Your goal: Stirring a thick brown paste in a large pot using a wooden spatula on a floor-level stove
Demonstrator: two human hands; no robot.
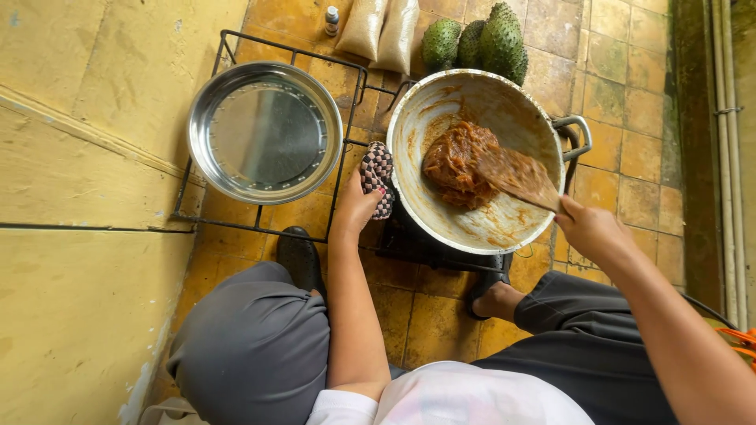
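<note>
Head view, looking down. Large metal wok [441,212] sits on a black metal stove frame [236,224] over a tiled floor [614,102]; wok holds a lump of thick brown paste [453,161], approx. centre of the bowl, smears up the inner wall.

Left hand [356,206]: fingers closed round a checkered potholder [377,175], pressed against the wok's left rim. Grip firm, thumb on top.

Right hand [589,230]: fingers wrapped shut on the handle of a wooden spatula [516,175]; blade coated w/ paste, its tip touching the lump's right side.

Wok's right handle [579,135] free, not held.

Beside wok, left section of frame: empty steel basin [264,132], close to the wok but apart.

Behind, on floor: three green spiky soursops [472,41], two pale filled bags [379,30], small bottle [331,20].

Person squats, grey trousers, feet either side of the burner.
</note>
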